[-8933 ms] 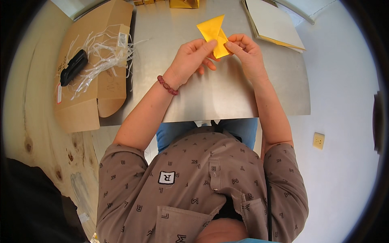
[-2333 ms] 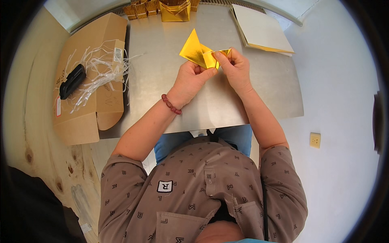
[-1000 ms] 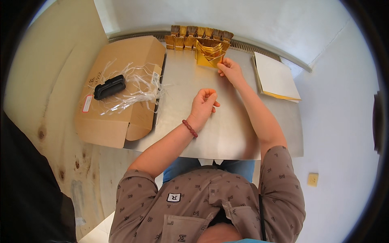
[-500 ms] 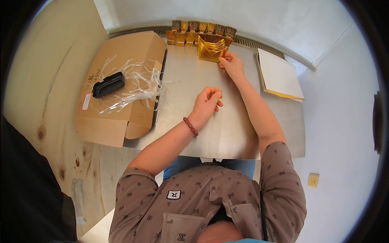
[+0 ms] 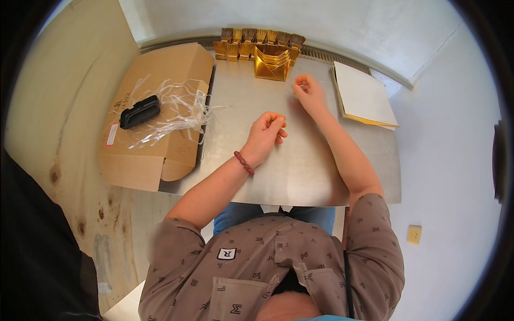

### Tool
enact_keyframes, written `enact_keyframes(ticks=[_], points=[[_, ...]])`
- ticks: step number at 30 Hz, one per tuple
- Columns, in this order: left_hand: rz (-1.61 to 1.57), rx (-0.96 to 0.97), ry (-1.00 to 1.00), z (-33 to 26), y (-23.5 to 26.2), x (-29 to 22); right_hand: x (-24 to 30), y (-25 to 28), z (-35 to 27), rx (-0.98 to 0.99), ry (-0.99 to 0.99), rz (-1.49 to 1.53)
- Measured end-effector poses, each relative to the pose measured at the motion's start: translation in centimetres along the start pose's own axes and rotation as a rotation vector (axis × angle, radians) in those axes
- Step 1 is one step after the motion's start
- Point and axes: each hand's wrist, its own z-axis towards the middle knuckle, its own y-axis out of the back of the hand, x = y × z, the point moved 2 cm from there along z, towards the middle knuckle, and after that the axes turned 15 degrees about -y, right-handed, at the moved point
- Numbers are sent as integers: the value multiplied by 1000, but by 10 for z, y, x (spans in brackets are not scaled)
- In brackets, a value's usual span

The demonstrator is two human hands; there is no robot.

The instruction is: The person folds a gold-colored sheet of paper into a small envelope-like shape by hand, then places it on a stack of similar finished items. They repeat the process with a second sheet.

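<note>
A nested stack of shiny gold folded-paper pieces (image 5: 271, 68) stands at the far middle of the metal table (image 5: 241, 184), its pointed flaps overlapping. My right hand (image 5: 310, 96) is just right of that stack, not touching it, with fingers loosely bent, thumb apart from them and nothing visible in between. Nearer to me, over the middle of the table, my left hand (image 5: 262, 138) is closed, thumb against the index finger. No object shows in it. Behind the gold stack are two rows of small gold and brown bundles (image 5: 232, 52) with fanned tops.
On the left a large cardboard box (image 5: 179, 155) carries a black oblong case (image 5: 140, 112) and a tangle of clear plastic strips (image 5: 176, 120). A stack of white sheets with yellow edges (image 5: 364, 96) lies at the right. A ridged strip (image 5: 332, 58) and the wall border the far edge.
My right hand has let go of the gold folded stack and drawn back from it. My left hand keeps much the same pose. The whole view has shifted slightly.
</note>
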Motion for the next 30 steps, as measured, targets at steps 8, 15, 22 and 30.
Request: enact_keyframes(ticks=[8, 15, 22, 30], points=[[44, 56, -28, -3, -2, -1, -1, 163, -53, -103, 452, -623], [104, 81, -32, -4, -4, -2, -56, 213, -59, -53, 184, -821], [103, 90, -35, -3, -3, -4, -62, 224, -52, -95, 238, -797], [130, 118, -26, -2, -2, -3, -62, 208, -51, -312, 173, -741]])
